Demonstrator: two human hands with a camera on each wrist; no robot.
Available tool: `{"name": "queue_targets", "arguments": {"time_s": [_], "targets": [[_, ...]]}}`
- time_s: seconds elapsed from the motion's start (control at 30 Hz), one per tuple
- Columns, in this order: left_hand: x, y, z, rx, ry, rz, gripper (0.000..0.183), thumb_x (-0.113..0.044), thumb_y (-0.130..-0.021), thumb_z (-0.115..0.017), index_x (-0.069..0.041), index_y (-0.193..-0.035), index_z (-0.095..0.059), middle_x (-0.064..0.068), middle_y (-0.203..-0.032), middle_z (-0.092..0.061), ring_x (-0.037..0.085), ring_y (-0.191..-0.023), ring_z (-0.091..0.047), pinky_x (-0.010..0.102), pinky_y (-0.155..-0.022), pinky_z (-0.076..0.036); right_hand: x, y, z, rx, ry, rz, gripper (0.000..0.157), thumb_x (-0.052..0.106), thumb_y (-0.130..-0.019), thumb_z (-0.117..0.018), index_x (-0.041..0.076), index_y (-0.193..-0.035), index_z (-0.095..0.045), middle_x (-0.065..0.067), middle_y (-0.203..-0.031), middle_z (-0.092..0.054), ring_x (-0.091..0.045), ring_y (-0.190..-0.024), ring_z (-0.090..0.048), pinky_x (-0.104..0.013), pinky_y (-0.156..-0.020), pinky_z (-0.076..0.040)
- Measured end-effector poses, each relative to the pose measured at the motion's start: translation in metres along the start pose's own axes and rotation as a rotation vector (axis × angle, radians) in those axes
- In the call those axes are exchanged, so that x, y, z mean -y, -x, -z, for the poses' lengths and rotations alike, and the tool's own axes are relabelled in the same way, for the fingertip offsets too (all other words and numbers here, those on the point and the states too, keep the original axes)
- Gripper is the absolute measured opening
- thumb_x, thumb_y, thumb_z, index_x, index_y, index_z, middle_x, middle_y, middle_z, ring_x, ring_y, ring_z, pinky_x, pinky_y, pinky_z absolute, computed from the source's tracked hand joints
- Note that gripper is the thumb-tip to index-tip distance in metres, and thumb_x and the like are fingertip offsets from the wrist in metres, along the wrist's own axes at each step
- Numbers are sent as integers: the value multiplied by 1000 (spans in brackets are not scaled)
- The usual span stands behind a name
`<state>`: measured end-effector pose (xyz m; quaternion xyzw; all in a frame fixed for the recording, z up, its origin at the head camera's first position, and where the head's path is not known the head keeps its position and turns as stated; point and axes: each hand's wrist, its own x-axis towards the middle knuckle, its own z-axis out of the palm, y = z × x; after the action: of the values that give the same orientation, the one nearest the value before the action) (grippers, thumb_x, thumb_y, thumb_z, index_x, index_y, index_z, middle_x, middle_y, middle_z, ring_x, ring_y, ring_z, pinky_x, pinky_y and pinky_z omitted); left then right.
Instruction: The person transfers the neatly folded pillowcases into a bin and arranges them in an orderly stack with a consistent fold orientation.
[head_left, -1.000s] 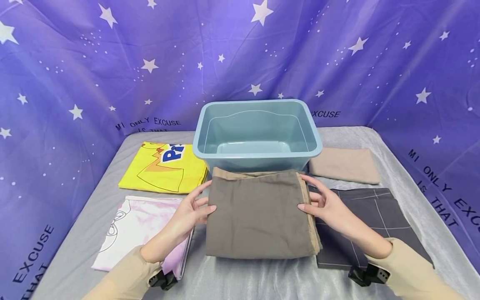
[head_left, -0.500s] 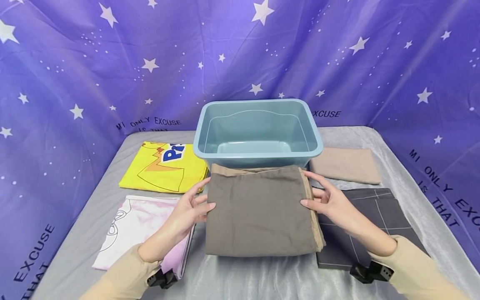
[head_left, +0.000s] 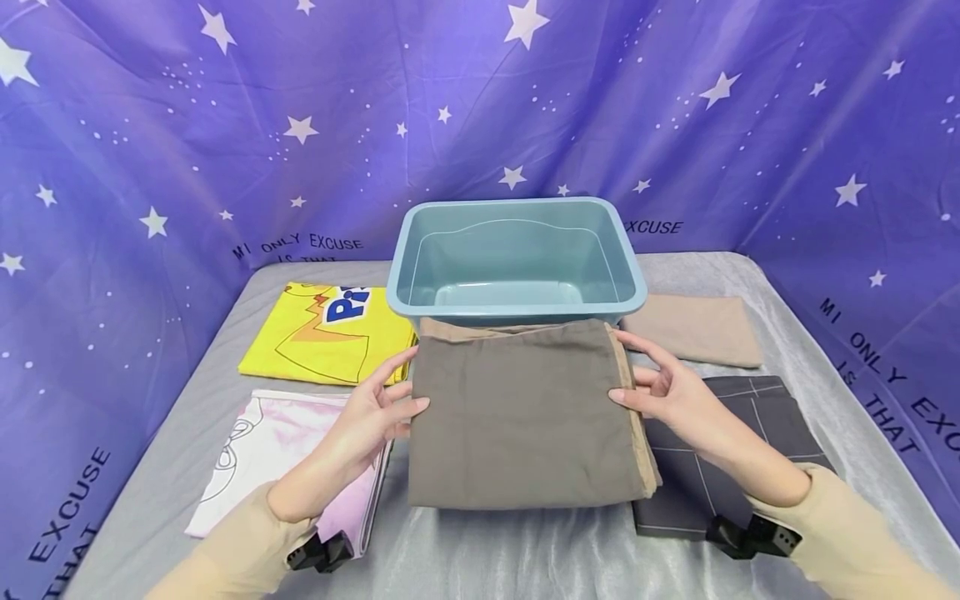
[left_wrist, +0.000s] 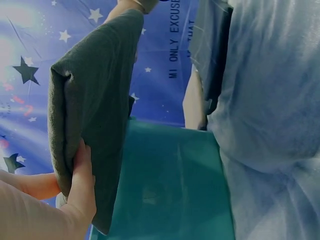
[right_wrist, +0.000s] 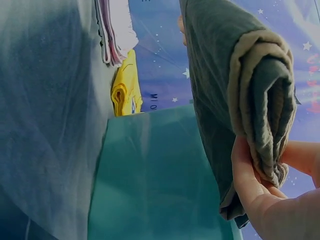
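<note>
Reaching in from beige fabric sleeves (head_left: 232, 533) w/ small black devices (head_left: 322, 552) at the wrists, the left hand (head_left: 378, 417) pinches the L edge of a thick folded grey-brown cloth (head_left: 517, 417) btwn thumb & fingers; the right hand (head_left: 667, 400) pinches the R edge, where tan inner layers show. Cloth is held up at a tilt over the silvery-grey plush cover (head_left: 517, 558), just in front of the bin; can't tell if they touch. L of it, a folded white-&-pink cloth (head_left: 281, 433); R, a folded dark-grey cloth w/ white lines (head_left: 675, 483). Farther back: a folded yellow printed cloth (head_left: 330, 333) L, a folded pinkish-beige cloth (head_left: 693, 329) R. Btwn them, the rect. teal plastic bin (head_left: 517, 310), open-topped, inner walls & floor in view. Behind, a purple star-print fabric backdrop (head_left: 480, 83).
</note>
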<state>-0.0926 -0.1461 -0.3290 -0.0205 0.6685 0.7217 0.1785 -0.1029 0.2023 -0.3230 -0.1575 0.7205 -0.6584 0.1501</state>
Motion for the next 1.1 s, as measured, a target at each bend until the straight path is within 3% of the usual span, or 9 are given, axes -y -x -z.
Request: {"name": "queue_targets", "arguments": {"time_s": [0.2,0.4,0.63,1.1], "targets": [[-6,2,0,-7,-20,2,70,1,-85,-56,-18,-145,-25,25,-142,-32,4,-74,-61,18,-59,-47,7,0,1,-7,2,9,69,-2,-86,-57,12,-143,-22,6,-102,-67,-8,-81,-64,-25,-70,-52],[-12,1,1,-5,-30,2,70,0,-85,-56,-18,-145,-24,22,-139,-38,8,-85,-63,19,-63,-48,13,-2,2,-3,-35,24,69,-4,-85,-57,13,-143,-23,5,-101,-67,-6,-75,-62,-24,-67,-52],[-20,0,1,26,14,-22,70,4,-86,-55,-17,-145,-23,0,-108,-64,7,-75,-64,19,-61,-49,21,-3,3,3,-32,25,66,-4,-85,-56,18,-141,-27,4,-95,-68,-5,-69,-58,-22,-64,-50],[-42,-3,1,55,56,-69,69,6,-87,-52,-15,-145,-22,-6,-100,-66,9,-78,-66,25,-69,-53,39,-10,10,-19,-22,32,66,-4,-85,-57,16,-141,-27,4,-93,-69,-3,-62,-53,-20,-57,-46]]}}
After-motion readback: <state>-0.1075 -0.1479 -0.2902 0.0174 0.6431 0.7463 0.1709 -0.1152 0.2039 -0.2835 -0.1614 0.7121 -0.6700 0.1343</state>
